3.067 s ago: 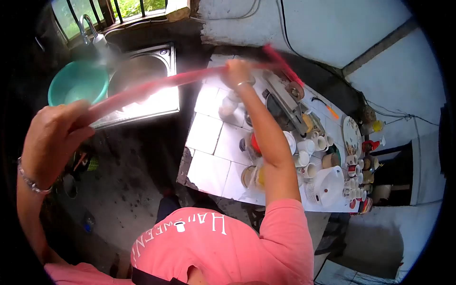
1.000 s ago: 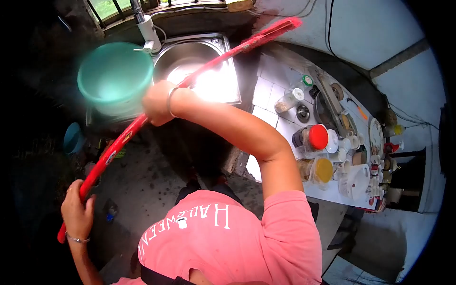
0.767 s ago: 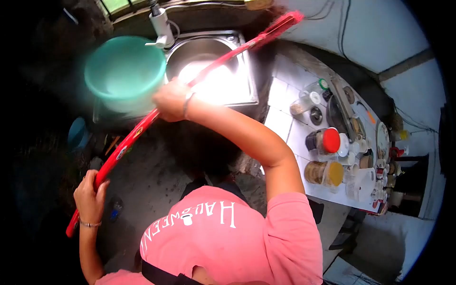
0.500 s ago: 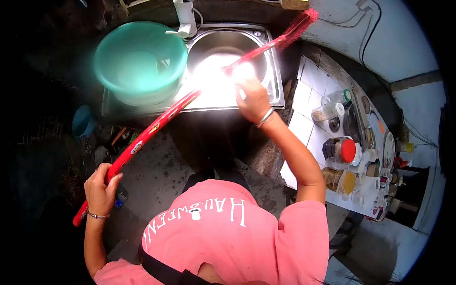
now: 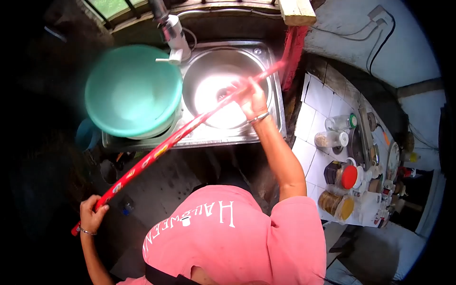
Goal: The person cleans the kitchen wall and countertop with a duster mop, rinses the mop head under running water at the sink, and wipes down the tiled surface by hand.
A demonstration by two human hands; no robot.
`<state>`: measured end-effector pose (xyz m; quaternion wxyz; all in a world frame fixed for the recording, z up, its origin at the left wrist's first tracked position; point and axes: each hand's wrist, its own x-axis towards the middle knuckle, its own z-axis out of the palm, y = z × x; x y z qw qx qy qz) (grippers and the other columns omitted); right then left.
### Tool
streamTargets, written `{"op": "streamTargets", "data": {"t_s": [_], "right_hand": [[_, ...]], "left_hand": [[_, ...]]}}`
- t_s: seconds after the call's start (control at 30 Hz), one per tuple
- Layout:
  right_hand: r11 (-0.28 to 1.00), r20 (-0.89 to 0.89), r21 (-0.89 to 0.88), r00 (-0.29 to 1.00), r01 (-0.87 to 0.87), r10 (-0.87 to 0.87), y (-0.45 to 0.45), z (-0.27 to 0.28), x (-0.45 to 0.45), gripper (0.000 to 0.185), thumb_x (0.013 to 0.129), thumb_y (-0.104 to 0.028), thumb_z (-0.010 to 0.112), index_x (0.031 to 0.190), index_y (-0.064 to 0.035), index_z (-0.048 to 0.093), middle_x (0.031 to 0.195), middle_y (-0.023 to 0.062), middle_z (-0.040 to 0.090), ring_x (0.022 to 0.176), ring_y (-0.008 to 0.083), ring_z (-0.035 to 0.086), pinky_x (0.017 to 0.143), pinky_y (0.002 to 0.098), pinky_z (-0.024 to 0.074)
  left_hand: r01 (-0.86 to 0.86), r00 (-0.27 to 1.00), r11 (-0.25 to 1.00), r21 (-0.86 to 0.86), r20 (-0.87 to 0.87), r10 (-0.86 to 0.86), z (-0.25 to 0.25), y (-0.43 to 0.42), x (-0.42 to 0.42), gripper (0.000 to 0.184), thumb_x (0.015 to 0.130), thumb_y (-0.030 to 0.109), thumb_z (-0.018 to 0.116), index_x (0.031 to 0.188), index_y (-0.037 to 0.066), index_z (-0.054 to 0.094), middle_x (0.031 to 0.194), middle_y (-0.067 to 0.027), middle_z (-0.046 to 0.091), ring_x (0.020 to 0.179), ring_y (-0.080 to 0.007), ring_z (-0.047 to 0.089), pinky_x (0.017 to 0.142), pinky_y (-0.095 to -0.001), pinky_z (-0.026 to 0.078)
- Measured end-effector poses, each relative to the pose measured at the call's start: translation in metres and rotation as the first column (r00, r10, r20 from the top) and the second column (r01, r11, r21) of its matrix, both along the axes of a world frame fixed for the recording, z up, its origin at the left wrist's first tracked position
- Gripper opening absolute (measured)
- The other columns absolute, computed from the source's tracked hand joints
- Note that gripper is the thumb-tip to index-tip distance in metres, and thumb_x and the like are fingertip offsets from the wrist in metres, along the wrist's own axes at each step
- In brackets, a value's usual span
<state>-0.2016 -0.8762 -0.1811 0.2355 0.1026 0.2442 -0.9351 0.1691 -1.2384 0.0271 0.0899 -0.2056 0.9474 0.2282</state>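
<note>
A red broom (image 5: 166, 144) slants across the view, its handle low at the left and its red bristle head (image 5: 293, 54) up at the right, beside the sink. Near the lower end, my left hand (image 5: 93, 214) is closed around the handle. My right hand (image 5: 251, 100), a little blurred, holds the upper part of the handle over the round steel sink bowl (image 5: 209, 124). Brightly lit, the bowl lies directly beneath this hand. Left of the bowl, a large green basin (image 5: 130, 90) rests on the sink unit.
A white faucet (image 5: 176, 42) stands behind the sink. At the upper right, a wooden block (image 5: 298, 12) juts out above the bristles. On the right, a white-tiled counter (image 5: 308, 118) carries several jars, including a red-lidded jar (image 5: 341, 175). A blue container (image 5: 87, 135) is at the left.
The broom's bristle head has swung down beside the sink, below the wooden block. Both hands still hold the handle, and the view has tilted up, showing the window.
</note>
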Motion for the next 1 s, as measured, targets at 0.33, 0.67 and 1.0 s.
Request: {"op": "streamTargets", "data": {"t_s": [0.33, 0.67, 1.0], "right_hand": [[0.98, 0.002, 0.197, 1.0, 0.005, -0.006, -0.005, 0.005, 0.051, 0.02, 0.094, -0.019, 0.041, 0.098, 0.0009, 0.04, 0.085, 0.0189, 0.06, 0.083, 0.0323, 0.062, 0.076, 0.0457, 0.0521], [0.898, 0.051, 0.436, 0.998, -0.06, 0.043, -0.035, 0.013, 0.1, 0.019, 0.094, -0.019, 0.043, 0.097, -0.0019, 0.037, 0.082, 0.0156, 0.059, 0.075, 0.0243, 0.064, 0.065, 0.0357, 0.0547], [0.708, 0.058, 0.577, 0.886, -0.406, 0.46, -0.101, 0.007, 0.119, 0.026, 0.09, -0.03, 0.05, 0.088, -0.004, 0.046, 0.078, 0.0116, 0.063, 0.065, 0.0196, 0.064, 0.053, 0.0318, 0.053]], "left_hand": [[0.096, 0.953, 0.99, -0.101, 0.296, -0.062, -0.065, -0.02, 0.017, 0.024, 0.064, 0.014, 0.067, 0.078, 0.003, 0.05, 0.068, -0.0179, 0.054, 0.068, -0.0369, 0.055, 0.06, -0.0426, 0.042], [-0.006, 0.887, 0.951, 0.308, 0.442, -0.138, -0.154, -0.001, 0.014, 0.027, 0.07, 0.022, 0.068, 0.079, 0.003, 0.053, 0.065, -0.0126, 0.053, 0.06, -0.0234, 0.053, 0.059, -0.0344, 0.043], [-0.095, 0.979, 0.988, 0.118, 0.191, 0.072, -0.219, -0.018, 0.076, 0.022, 0.069, 0.022, 0.066, 0.067, 0.002, 0.057, 0.064, -0.0179, 0.058, 0.06, -0.0341, 0.058, 0.055, -0.0401, 0.045]]}}
